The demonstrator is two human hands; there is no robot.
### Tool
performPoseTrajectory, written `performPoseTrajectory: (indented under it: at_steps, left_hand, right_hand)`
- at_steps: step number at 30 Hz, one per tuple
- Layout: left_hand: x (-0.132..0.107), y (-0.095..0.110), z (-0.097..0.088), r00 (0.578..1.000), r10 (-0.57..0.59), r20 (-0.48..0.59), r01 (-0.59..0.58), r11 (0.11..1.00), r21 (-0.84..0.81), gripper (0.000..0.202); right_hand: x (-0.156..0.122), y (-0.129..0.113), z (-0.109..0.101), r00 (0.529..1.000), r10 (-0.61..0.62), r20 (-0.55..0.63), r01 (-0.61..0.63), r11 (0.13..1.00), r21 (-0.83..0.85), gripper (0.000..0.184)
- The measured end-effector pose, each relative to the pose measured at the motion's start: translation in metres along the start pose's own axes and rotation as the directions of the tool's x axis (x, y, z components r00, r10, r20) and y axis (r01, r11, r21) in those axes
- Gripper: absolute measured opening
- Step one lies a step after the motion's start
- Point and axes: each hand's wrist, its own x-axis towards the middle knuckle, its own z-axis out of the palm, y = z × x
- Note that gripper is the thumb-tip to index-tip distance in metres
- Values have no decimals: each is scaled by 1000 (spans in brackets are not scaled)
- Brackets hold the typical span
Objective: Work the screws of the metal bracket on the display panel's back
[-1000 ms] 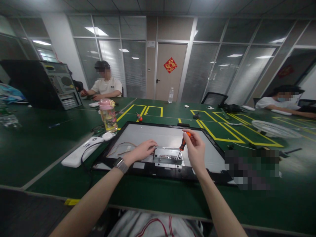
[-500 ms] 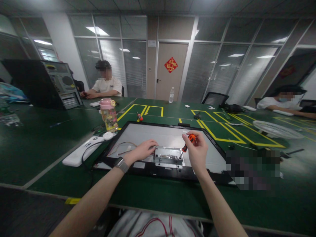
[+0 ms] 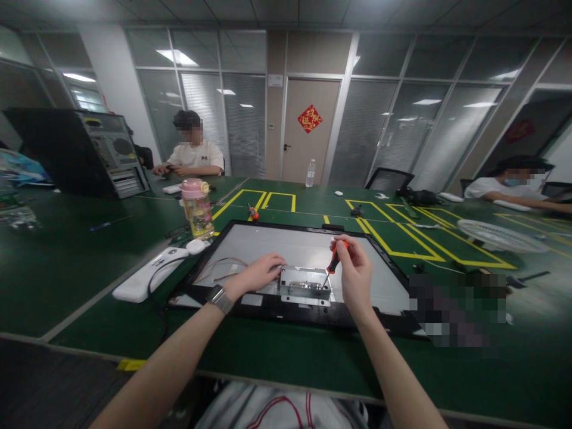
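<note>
A flat display panel (image 3: pixel 308 240) with a grey back and black frame lies on the table before me. Near its front edge sits a silver metal bracket (image 3: pixel 304 290). My left hand (image 3: pixel 259 273), a watch (image 3: pixel 217 295) on its wrist, rests on the panel with its fingers closed at the bracket's left end; the fingertips are partly hidden. My right hand (image 3: pixel 356 274) is closed round the handle of a red and black screwdriver (image 3: pixel 334 259). The screwdriver leans to the right, its tip down at the bracket's right end.
Left of the panel lie a white power strip (image 3: pixel 152 273) and a pink-lidded bottle (image 3: pixel 195 208). Beyond it is another red tool (image 3: pixel 253 213). A computer case (image 3: pixel 75 152) stands far left. Two people sit at the table, one left (image 3: pixel 196 155), one right (image 3: pixel 504 185).
My right hand has shifted its fingers on the screwdriver handle and turned slightly; the tip stays at the bracket. My left hand keeps its place. The person at left has moved their hands.
</note>
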Motion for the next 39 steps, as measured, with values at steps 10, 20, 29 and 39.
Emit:
performPoseTrajectory:
  at_steps: [10, 20, 29, 39]
  left_hand:
    - [0, 2, -1, 1000, -13, 0, 13, 1000, -19, 28]
    - [0, 0, 0, 1000, -4, -1, 4, 1000, -12, 28]
    - [1, -1, 0, 1000, -1, 1, 1, 1000, -9, 28]
    - [0, 0, -1, 1000, 1, 5, 0, 1000, -6, 29]
  right_hand:
    - [4, 1, -2, 998, 12, 68, -17, 998, 66, 21]
    - [4, -1, -5, 996, 29, 84, -28, 1000, -6, 19]
    - [1, -1, 1, 972, -3, 235, -32, 989, 144, 23]
    - [-1, -6, 0, 964, -5, 266, -11, 998, 59, 24]
